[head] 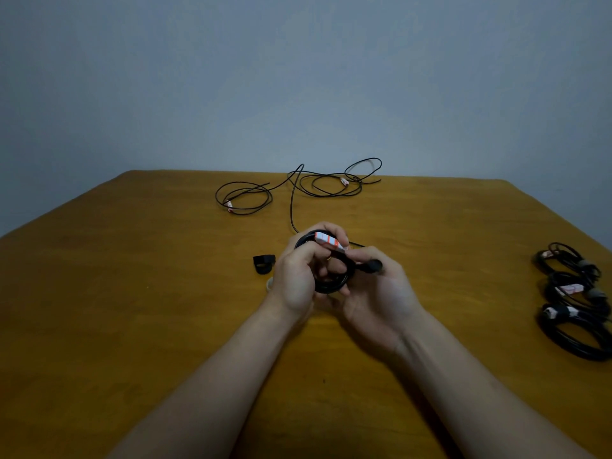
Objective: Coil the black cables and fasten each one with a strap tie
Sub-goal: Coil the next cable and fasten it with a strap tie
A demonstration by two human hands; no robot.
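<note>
While the left hand [293, 279] curls its fingers [331, 228] round the black cable coil [331, 286] and the right hand [381, 293] pinches its tail, the coil looks light and springy, best clamped across all turns; the strap tie [264, 264] lies on the bench [132, 293] just left of the fingers.

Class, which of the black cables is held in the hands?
The labelled coil at the centre, gripped by left hand and right hand; three tied coils lie right, loose loops far back.

A yellow-brown wooden table [132, 326] fills the lower view, backed by a plain grey-blue wall [298, 77]. A small pale object [269, 284], partly hidden, lies on the table.
</note>
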